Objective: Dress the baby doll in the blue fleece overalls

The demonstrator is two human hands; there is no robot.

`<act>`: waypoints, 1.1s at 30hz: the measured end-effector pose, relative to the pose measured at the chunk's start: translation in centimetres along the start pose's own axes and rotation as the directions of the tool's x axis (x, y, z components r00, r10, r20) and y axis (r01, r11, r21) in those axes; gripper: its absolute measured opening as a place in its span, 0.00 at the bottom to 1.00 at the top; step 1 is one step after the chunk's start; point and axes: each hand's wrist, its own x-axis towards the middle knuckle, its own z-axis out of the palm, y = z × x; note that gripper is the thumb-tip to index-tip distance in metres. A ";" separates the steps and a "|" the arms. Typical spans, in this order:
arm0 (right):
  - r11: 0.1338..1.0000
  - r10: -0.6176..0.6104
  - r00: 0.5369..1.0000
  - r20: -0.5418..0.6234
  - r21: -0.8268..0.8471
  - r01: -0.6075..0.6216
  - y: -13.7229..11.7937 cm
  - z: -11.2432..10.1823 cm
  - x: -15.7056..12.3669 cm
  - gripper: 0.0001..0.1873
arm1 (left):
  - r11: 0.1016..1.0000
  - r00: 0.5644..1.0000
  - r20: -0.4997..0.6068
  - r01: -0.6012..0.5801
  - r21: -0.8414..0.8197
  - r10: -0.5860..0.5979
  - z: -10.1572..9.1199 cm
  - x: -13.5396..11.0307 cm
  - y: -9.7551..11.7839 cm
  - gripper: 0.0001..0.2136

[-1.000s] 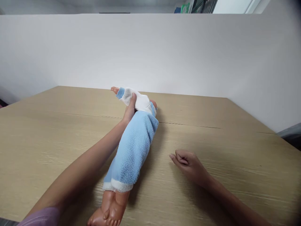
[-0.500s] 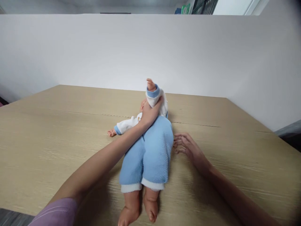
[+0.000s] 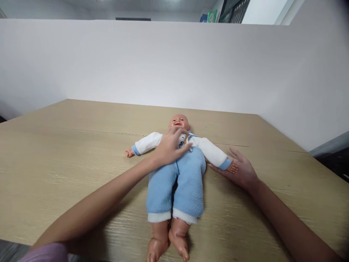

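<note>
A baby doll (image 3: 188, 182) lies face up on the table, its bare feet toward me. It wears fuzzy blue trousers and a white top with blue cuffs. My left hand (image 3: 173, 145) rests across the doll's chest with its fingers spread, covering part of the print there. Palm up, my right hand (image 3: 244, 173) is under the doll's arm (image 3: 214, 153) on the right side, its fingers stretched out and partly hidden by the sleeve. The doll's other arm (image 3: 147, 143) reaches out to the left on the tabletop.
The wooden table (image 3: 89, 123) has a thin seam running across it. Behind stands a white partition (image 3: 163, 62), with a green item (image 3: 212, 16) visible beyond its top edge. A dark object (image 3: 335, 160) is past the table's right edge.
The doll has rolled from its side onto its back, and its raised arm has come down to the right. My left hand now lies on the chest; my right hand has turned palm up beneath that arm.
</note>
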 end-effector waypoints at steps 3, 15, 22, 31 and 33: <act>0.996 -0.075 0.996 -0.052 -0.052 0.072 0.7 0.0 0.1 0.21 | 0.983 0.973 -0.146 0.173 -0.064 -0.181 -2.2 -4.0 -3.1 0.10; 0.991 -0.079 0.996 -0.029 0.104 0.081 1.1 1.6 -0.8 0.05 | 0.866 0.902 0.234 0.418 -0.273 -0.362 -3.9 -8.5 -5.8 0.20; 0.998 -0.037 0.999 -0.037 0.048 0.038 1.4 2.0 -0.5 0.08 | 0.875 0.932 0.176 0.359 -0.324 -0.317 -3.3 -8.7 -6.4 0.17; 0.997 -0.073 0.997 0.001 0.028 0.073 1.4 2.3 -0.6 0.11 | 0.882 0.931 0.223 0.351 -0.314 -0.290 -3.7 -9.2 -5.8 0.16; 0.998 -0.053 0.999 0.000 0.036 0.053 1.4 2.5 -0.7 0.11 | 0.889 0.932 0.209 0.348 -0.297 -0.295 -3.7 -9.3 -6.0 0.15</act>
